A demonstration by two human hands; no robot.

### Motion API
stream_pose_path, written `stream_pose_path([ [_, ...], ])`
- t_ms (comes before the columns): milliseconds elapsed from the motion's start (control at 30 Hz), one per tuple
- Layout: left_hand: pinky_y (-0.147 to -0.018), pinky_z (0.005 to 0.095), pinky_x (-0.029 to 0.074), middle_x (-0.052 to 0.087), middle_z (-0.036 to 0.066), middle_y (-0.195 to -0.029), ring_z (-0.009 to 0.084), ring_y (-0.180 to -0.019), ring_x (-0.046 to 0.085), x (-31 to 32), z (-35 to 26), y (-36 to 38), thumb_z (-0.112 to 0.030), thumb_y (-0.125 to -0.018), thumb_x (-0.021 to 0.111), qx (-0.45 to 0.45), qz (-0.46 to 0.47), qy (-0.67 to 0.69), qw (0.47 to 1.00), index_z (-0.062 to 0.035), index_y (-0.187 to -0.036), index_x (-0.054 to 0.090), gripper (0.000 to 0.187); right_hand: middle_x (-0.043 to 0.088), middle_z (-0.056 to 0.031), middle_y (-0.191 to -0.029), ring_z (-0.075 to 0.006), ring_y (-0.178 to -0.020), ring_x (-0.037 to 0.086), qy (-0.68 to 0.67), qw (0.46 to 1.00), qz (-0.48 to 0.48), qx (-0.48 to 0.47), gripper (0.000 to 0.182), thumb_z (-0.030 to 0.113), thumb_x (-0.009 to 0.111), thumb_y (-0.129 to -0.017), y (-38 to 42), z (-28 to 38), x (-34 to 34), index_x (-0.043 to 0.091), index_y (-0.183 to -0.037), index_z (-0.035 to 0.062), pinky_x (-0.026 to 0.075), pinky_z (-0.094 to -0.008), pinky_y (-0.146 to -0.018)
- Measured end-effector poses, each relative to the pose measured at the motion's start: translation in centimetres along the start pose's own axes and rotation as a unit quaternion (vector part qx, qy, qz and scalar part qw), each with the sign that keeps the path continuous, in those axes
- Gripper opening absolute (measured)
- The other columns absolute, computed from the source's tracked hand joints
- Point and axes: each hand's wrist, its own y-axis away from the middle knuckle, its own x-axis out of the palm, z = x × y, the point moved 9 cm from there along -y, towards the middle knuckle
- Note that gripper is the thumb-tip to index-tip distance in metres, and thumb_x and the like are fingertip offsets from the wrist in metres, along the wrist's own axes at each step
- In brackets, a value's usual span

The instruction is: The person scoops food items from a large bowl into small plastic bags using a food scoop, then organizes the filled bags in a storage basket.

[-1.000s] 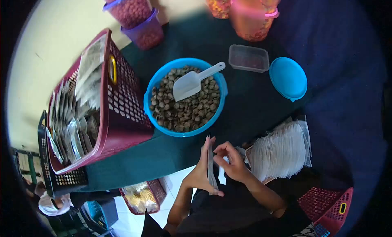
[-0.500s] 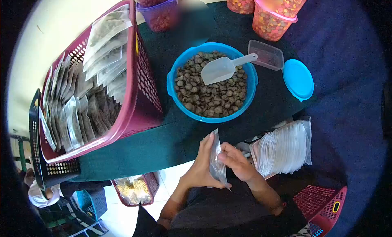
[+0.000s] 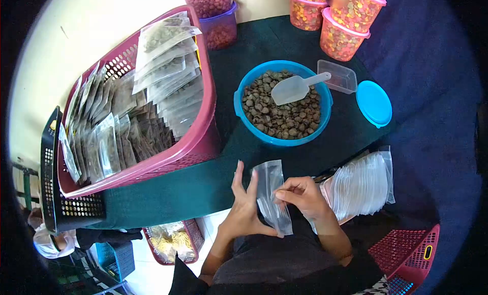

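A clear, flat plastic bag [image 3: 269,179] is held upright in front of my body. My right hand [image 3: 309,202] pinches it near its right side between thumb and fingers. My left hand [image 3: 243,209] lies along the bag's left edge with fingers spread, its thumb reaching under the lower end. Beyond my hands stands a blue tub [image 3: 241,119] of brown, roundish pieces [image 3: 262,112]. A translucent white scoop [image 3: 291,90] rests on those pieces, its handle over the rim. To the right of my right hand, many clear plastic bags [image 3: 358,185] stand in a row.
A maroon basket [image 3: 208,112] of filled bags [image 3: 104,142] stands left. A clear container [image 3: 338,76] and blue lid [image 3: 374,104] lie right of the tub. Lidded tubs [image 3: 345,38] stand behind. Another person [image 3: 56,241] shows at lower left; a maroon basket [image 3: 406,254] sits lower right.
The bag has turned from edge-on to broadside. My left fingers have spread away from it, and my right fingers have closed on it. The view has shifted, moving the table items rightward.
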Motion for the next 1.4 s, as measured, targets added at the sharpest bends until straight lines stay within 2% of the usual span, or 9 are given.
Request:
stream_pose_path([
  [100,-0.091,0.0472,0.031,0.020,0.025,-0.129,0.0389,-0.117,0.027,-1.8,-1.1,1.1,-0.049,-0.022,0.082,0.030,0.022,0.086,0.996,-0.0058,-0.131,0.020,0.132,0.059,-0.0044,-0.065,-0.0052,-0.057,0.053,0.057,0.996,-0.037,-0.061,0.009,0.006,0.060,-0.076,0.2,1.4,0.2,0.058,-0.072,-0.0016,0.043,-0.0190,-0.050],
  [267,-0.071,0.0301,0.050,0.052,0.013,-0.106,0.0196,-0.092,0.056,-1.2,2.1,3.3,-0.015,-0.058,0.077,-0.219,-0.017,0.284,0.933,0.0001,-0.114,0.047,0.066,0.059,-0.0008,-0.066,-0.0017,-0.059,0.051,0.121,0.983,-0.018,-0.137,0.007,0.004,0.065,-0.072,0.0,1.5,3.3,0.059,-0.070,-0.0002,0.040,-0.0158,-0.049],
  [433,-0.066,0.0238,0.049,0.061,0.011,-0.081,0.0119,-0.076,0.058,-2.1,3.6,4.5,0.000,-0.076,0.058,-0.211,-0.122,0.404,0.882,0.0051,-0.087,0.059,0.012,0.060,-0.0028,-0.069,-0.0019,-0.062,0.052,0.079,0.991,0.008,-0.112,0.008,0.004,0.065,-0.072,-0.9,0.9,4.4,0.060,-0.073,-0.0020,0.041,-0.0152,-0.052],
  [867,-0.054,0.0208,0.041,0.056,0.010,-0.069,0.0120,-0.062,0.054,-2.5,2.4,2.9,-0.003,-0.073,0.060,-0.128,-0.193,0.136,0.963,0.0029,-0.076,0.061,0.006,0.051,-0.0018,-0.054,-0.0029,-0.050,0.044,0.260,0.957,-0.083,-0.101,0.018,0.011,0.056,-0.077,-0.6,0.5,1.7,0.053,-0.065,-0.0021,0.034,-0.0223,-0.042],
  [1000,-0.053,0.0246,0.043,0.057,0.013,-0.066,0.0171,-0.056,0.056,-2.0,2.0,1.8,-0.002,-0.072,0.060,-0.096,-0.145,0.083,0.981,0.0028,-0.075,0.059,0.006,0.048,-0.0113,-0.051,-0.0095,-0.049,0.045,0.318,0.947,-0.011,-0.056,0.024,0.015,0.051,-0.076,-1.7,-0.3,1.8,0.050,-0.064,-0.0055,0.036,-0.0310,-0.045],
  [1067,-0.050,0.0299,0.044,0.057,0.011,-0.062,0.0194,-0.054,0.058,-0.3,3.2,1.6,-0.003,-0.071,0.061,-0.144,-0.004,0.086,0.986,0.0018,-0.075,0.057,0.008,0.048,-0.0158,-0.052,-0.0146,-0.047,0.047,0.392,0.915,0.030,-0.093,0.021,0.014,0.050,-0.075,-2.0,-0.4,1.9,0.049,-0.064,-0.0046,0.036,-0.0326,-0.046],
  [1200,-0.048,0.0405,0.042,0.053,0.016,-0.057,0.0325,-0.054,0.054,0.6,3.7,0.3,-0.018,-0.073,0.054,-0.113,0.071,-0.074,0.988,-0.0032,-0.067,0.049,0.017,0.043,-0.0136,-0.050,-0.0103,-0.045,0.039,0.381,0.911,0.063,-0.147,0.015,0.009,0.051,-0.071,-3.1,-0.1,2.5,0.048,-0.064,-0.0032,0.033,-0.0298,-0.044],
  [1333,-0.049,0.0443,0.040,0.053,0.017,-0.058,0.0348,-0.054,0.053,-0.6,4.6,0.1,-0.017,-0.072,0.050,-0.155,-0.022,-0.105,0.982,-0.0035,-0.064,0.048,0.015,0.042,-0.0139,-0.049,-0.0145,-0.042,0.039,0.421,0.890,0.070,-0.159,0.017,0.010,0.051,-0.070,-4.3,1.0,2.1,0.046,-0.060,-0.0031,0.033,-0.0308,-0.043],
  [1400,-0.047,0.0421,0.041,0.052,0.016,-0.056,0.0343,-0.051,0.052,-1.6,5.1,0.7,-0.017,-0.070,0.050,-0.153,-0.061,-0.132,0.977,-0.0031,-0.064,0.048,0.015,0.050,-0.0179,-0.053,-0.0316,-0.050,0.053,0.467,0.874,0.057,-0.119,0.018,0.014,0.053,-0.070,-4.8,1.2,1.4,0.050,-0.064,-0.0019,0.039,-0.0361,-0.047],
])
